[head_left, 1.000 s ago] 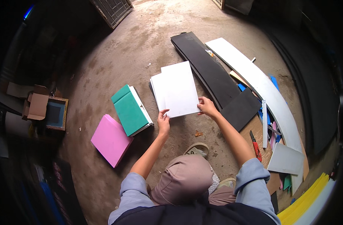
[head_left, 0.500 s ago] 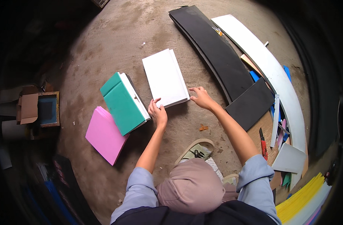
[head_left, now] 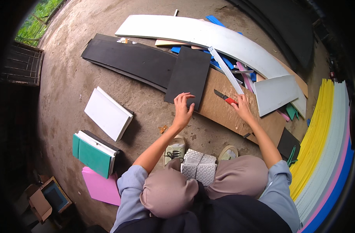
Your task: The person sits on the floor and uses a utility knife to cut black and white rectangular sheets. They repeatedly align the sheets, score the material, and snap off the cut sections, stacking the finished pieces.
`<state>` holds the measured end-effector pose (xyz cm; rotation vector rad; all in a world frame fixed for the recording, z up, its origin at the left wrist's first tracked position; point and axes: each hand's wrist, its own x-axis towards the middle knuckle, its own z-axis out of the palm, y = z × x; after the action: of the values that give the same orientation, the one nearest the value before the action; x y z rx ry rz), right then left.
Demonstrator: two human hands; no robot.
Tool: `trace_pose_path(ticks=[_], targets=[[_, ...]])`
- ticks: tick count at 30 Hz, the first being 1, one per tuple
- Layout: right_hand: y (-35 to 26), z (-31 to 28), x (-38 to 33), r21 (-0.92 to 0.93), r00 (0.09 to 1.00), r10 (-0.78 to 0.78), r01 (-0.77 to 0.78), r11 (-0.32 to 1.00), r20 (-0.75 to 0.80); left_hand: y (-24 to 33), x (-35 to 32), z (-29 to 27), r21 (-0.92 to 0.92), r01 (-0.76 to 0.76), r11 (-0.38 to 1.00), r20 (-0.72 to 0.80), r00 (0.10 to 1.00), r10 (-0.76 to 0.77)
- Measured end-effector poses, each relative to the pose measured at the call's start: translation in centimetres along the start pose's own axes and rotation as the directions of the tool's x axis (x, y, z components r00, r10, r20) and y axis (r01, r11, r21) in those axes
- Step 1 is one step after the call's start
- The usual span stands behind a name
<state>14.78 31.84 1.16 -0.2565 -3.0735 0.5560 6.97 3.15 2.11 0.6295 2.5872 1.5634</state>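
My right hand [head_left: 244,108] has its thumb and fingers closed at the rear end of a red-handled utility knife [head_left: 228,100], whose dark blade points left over a brown wooden board [head_left: 233,118]. Just beyond these fingers ends a long, narrow whitish strip like a ruler [head_left: 226,70]. My left hand [head_left: 182,112] is at the near edge of a black foam sheet [head_left: 188,73], with fingers apart and slightly bent and nothing held. Whether it touches the sheet I cannot tell. A pale grey sheet [head_left: 276,93] lies right of my right hand.
Long black slabs [head_left: 131,60] and a curved white panel [head_left: 185,29] lie beyond, with coloured offcuts between. On the left are white [head_left: 107,112], green [head_left: 92,155] and pink [head_left: 102,186] stacks. Yellow sheets [head_left: 315,132] stand at right. A whitish wrapped block [head_left: 199,169] is between my feet.
My view has turned right. Both hands have left the white stack: my right hand has come to the utility knife, my left to the black sheet's edge.
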Motion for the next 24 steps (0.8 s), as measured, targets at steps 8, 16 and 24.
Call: trace_pose_path(ticks=[8, 16, 24], targets=[[0.5, 1.6, -3.4, -0.121, 0.988, -0.016, -0.003, 0.993, -0.153, -0.7, 0.5, 1.1, 0.096, 0.058, 0.994, -0.126, 0.991, -0.046], [8.1, -1.6, -11.1, 0.491, 0.554, 0.72, -0.529, 0.692, -0.417, 7.9, 4.9, 15.8, -0.493, 0.116, 0.862, 0.277, 0.96, 0.03], [15.5, -3.4, -18.9, 0.748, 0.254, 0.914, -0.526, 0.406, -0.317, 11.8, 4.7, 31.9, -0.583, 0.425, 0.692, 0.418, 0.887, -0.193]])
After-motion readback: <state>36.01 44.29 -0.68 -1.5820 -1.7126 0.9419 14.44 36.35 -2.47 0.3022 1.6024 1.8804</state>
